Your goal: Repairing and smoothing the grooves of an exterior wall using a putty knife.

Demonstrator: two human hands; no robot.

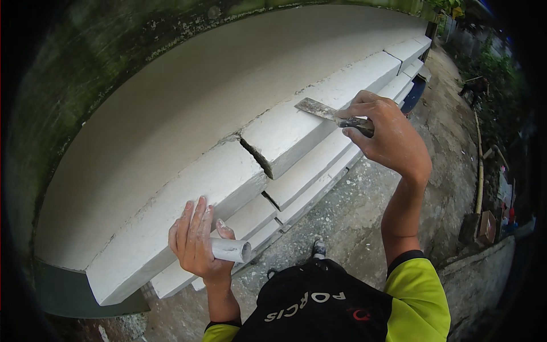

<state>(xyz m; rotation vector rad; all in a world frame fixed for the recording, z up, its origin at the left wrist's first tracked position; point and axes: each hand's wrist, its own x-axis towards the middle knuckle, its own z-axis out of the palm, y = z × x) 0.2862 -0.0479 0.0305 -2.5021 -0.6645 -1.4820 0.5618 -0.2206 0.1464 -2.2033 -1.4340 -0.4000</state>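
Note:
My right hand (390, 134) grips a putty knife (317, 108) by its dark, stained handle. The flat blade, smeared with white, lies over the top of a white stepped ledge (285, 132). Lower left, my left hand (199, 242) rests its straight fingers on the ledge top, with a short white pipe (231, 249) held between thumb and palm. The pipe's open end points right. White dust coats both hands. A dark, rough-edged gap (255, 156) splits the top step between my hands.
A smooth pale wall (188, 85) rises behind the ledge, with a mossy green band (108, 57) beyond it. Stained concrete ground (364, 211) runs along the front. At right are a bamboo pole (479, 165), a cardboard box (487, 227) and a low concrete wall (478, 279).

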